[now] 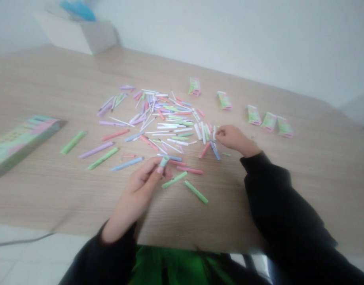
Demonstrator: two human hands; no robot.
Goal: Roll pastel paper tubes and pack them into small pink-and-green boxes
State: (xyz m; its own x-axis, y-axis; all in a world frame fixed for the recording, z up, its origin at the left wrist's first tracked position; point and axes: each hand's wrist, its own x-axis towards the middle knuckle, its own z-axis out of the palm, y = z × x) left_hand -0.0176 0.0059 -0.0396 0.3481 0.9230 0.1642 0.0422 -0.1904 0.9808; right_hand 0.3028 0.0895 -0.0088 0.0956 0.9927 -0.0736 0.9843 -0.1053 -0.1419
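My left hand is closed, with thumb and fingers pinching a short pale green tube that looks like a pen part. At the right end of a loose heap of pen parts, my right hand has its fingers drawn together. Whether they grip a small piece there is too blurred to tell. White pieces, a red tube and a blue tube lie by its fingertips. Thin white sticks with dark tips, like refills, are mixed into the heap. Green tubes lie nearest me.
A long pastel box lies at the left. Several small green-and-pink boxes stand along the back right. A white box with something blue sits at the far left. Separate coloured tubes lie left of centre on the wooden table.
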